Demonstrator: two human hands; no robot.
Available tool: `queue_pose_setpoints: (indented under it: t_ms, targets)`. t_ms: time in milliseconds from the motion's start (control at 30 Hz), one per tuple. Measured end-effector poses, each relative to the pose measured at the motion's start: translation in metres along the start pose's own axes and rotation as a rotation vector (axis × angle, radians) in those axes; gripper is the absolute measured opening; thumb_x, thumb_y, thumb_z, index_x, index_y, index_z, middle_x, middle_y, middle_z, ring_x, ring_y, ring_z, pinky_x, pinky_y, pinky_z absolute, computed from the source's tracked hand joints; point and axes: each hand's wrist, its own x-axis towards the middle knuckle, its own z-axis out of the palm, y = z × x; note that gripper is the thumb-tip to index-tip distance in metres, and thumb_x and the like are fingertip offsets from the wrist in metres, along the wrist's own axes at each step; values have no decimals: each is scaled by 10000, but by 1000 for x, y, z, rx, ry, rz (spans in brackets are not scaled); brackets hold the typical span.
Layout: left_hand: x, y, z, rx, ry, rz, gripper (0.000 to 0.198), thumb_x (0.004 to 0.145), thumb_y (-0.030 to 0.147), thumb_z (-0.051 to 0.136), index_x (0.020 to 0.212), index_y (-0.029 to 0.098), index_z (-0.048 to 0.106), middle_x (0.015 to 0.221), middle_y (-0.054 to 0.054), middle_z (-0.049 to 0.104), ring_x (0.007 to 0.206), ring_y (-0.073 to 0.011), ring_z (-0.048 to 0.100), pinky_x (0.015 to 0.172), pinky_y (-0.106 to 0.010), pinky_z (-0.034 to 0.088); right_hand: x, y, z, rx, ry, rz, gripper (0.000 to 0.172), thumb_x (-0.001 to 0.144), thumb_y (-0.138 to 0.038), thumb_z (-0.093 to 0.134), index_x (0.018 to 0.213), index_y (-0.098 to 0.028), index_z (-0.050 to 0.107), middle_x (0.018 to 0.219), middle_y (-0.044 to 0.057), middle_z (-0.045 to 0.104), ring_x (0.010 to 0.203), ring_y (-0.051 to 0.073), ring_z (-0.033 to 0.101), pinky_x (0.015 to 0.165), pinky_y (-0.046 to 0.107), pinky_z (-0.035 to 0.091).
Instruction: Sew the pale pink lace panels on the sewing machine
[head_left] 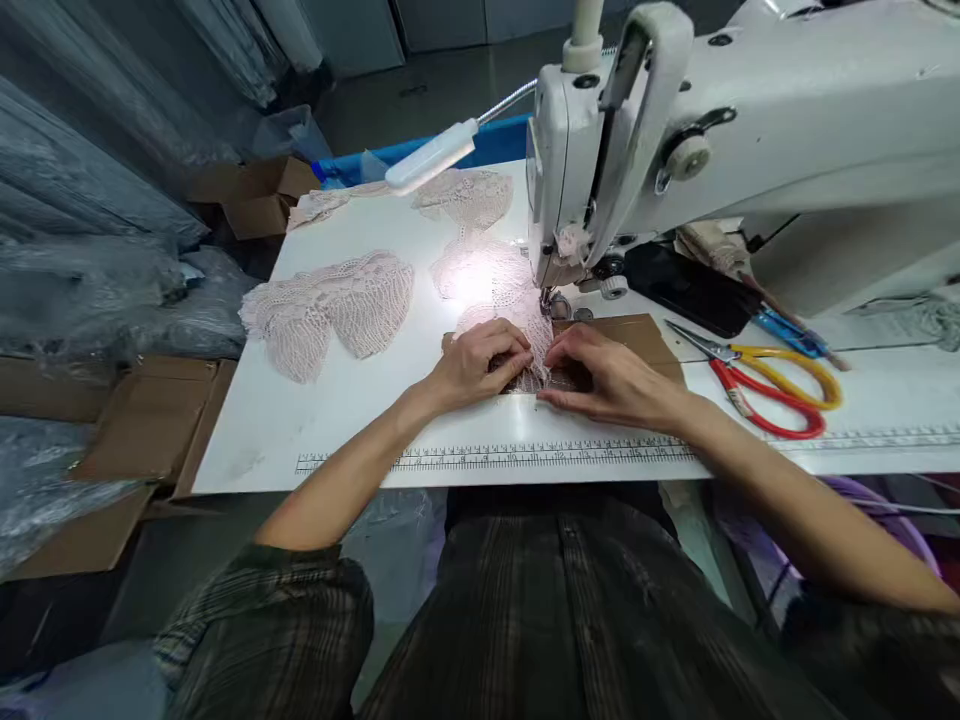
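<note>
A strip of pale pink lace (480, 270) runs across the white table and under the needle area of a white sewing machine (570, 170). My left hand (484, 365) pinches the lace's near end with thumb and fingers together. Facing it, my right hand (600, 375) has its thumb and fingers at the lace's right edge, just in front of the presser foot (547, 300). Its fingertips seem to grip the lace edge. Beneath both hands lies a brown cardboard sheet (637, 338). The lamp's glare washes out part of the lace.
Another scalloped lace piece (337, 305) lies left on the table. Scissors (772, 380) with red and yellow handles rest at right, near a black phone-like object (690, 288). A white lamp (433, 157) hangs over the lace. A printed ruler (510, 456) follows the front edge. Cardboard boxes (150, 410) stand left.
</note>
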Motion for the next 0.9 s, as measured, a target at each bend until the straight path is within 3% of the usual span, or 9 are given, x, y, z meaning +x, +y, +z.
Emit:
queue_pose_setpoints:
  t_ms: [67,233,333,400,533,600,733,800,900]
  targets:
    - [1,-2,-1,9,18,70,216,975,347,642,910,142,662,951,-93,718,847,-175,699,738,-336,599,1,-1,3,-8,21,3,174,943,-342,562,958,-176,609,1018,98,618,844,192,594,765,360,496]
    - [2,-6,1,90,-12,248,495,852,517,760,1143,132,651,1107,-157,723,1025,-251,707,832,-440,631,3,-2,7,73,143,-25,72,920,-229,545,876,-188,584,931,70,629,817,167,591,749,322,500]
    - [3,-6,3,86,22,234,157,957,233,651,1073,135,690,1089,-133,741,991,-197,731,798,-355,647,2,0,6,103,202,-11,46,910,-226,567,900,-186,588,912,64,633,792,161,587,735,319,503]
    - [3,-5,3,32,64,180,157,942,103,585,1027,138,711,1076,-113,756,974,-170,744,781,-307,648,0,2,5,48,222,4,78,915,-231,560,949,-178,605,959,85,633,830,180,599,759,341,515]
    - [5,-2,0,-82,92,82,129,924,129,611,867,138,727,1021,-98,776,904,-160,752,764,-288,641,-7,3,5,-89,157,-9,291,954,-271,504,1192,-166,634,1122,145,599,964,239,614,825,401,542]
    - [8,0,-2,-125,85,35,268,940,150,607,676,143,651,805,-49,744,699,-108,697,618,-218,580,-8,3,6,-128,133,-5,357,967,-283,486,1275,-160,616,1155,156,589,1004,256,610,864,425,546]
    - [12,1,-4,-119,189,-44,442,962,176,597,550,169,437,516,54,449,465,-50,425,429,-180,348,-8,5,8,-173,143,-10,410,981,-294,473,1341,-130,582,1197,166,584,1069,262,583,940,437,527]
    - [12,0,-3,-45,204,-13,406,963,169,594,581,171,456,530,53,455,480,-56,445,436,-183,362,-9,4,10,-229,107,-64,408,986,-307,468,1333,-140,606,1181,166,587,1065,271,566,926,447,518]
    - [7,-2,2,128,132,148,252,947,144,601,695,154,581,695,-9,661,643,-100,648,537,-201,529,-14,-1,15,-355,69,-95,389,992,-312,451,1270,-146,667,1151,180,599,1029,297,538,882,485,495]
